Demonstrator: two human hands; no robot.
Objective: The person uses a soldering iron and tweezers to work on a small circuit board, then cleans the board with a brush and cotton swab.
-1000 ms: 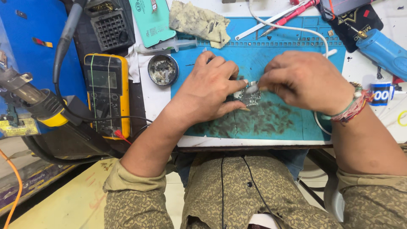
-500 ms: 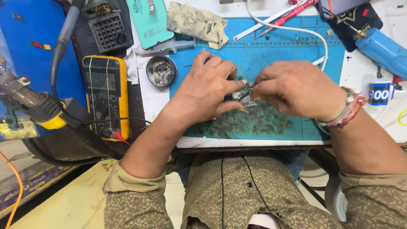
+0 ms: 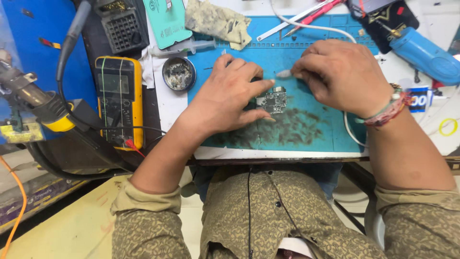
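Presently one small circuit board [image 3: 272,101] lies near the middle of the blue mat [image 3: 316,129] on the worktop [image 3: 167,103], pinned at its left edge by the fingers of the left hand [image 3: 230,93]. A small white-tipped swab [image 3: 283,74] is pinched in the closed right hand [image 3: 342,76], just above the board. The board is best kept flat and steady, with light strokes. Also counted: one yellow meter [image 3: 117,100], one round tin [image 3: 178,74], one rag [image 3: 218,20].

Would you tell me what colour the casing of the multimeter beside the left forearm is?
Yellow around a dark grey face; the multimeter shows best in the head view.
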